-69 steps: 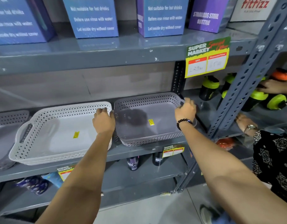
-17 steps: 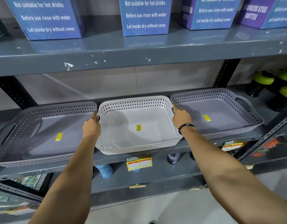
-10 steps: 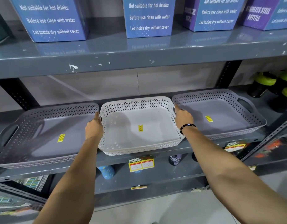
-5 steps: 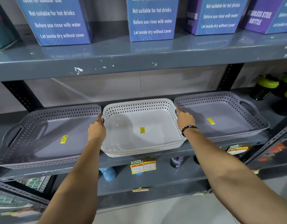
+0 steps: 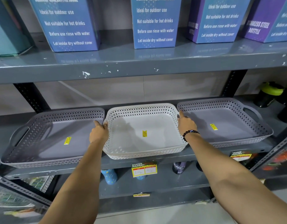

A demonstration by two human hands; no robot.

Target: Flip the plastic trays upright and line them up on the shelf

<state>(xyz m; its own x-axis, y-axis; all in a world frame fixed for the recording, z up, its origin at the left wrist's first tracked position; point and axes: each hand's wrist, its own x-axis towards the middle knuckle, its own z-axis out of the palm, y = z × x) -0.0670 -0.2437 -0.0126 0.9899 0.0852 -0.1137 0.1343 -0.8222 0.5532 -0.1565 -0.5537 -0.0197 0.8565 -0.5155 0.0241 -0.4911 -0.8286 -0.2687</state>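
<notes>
Three perforated plastic trays stand upright side by side on the grey middle shelf (image 5: 194, 156). The white tray (image 5: 144, 143) is in the middle, between a grey tray on the left (image 5: 47, 139) and a grey tray on the right (image 5: 228, 123). Each has a yellow sticker on its floor. My left hand (image 5: 98, 132) grips the white tray's left rim. My right hand (image 5: 185, 122), with a dark bead bracelet on its wrist, holds the right rim. The white tray's front edge overhangs the shelf lip a little.
Blue and purple bottle boxes (image 5: 154, 23) line the upper shelf (image 5: 139, 65). Black bottles with green lids (image 5: 268, 92) stand at the far right of the middle shelf. Price tags (image 5: 143, 169) hang on the shelf lip, with bottles on the shelf below.
Since 6.9 s ago I have gone from the right grey tray to the white one. Over the last second both hands stay on the white tray's rims; only the view has tilted up slightly.
</notes>
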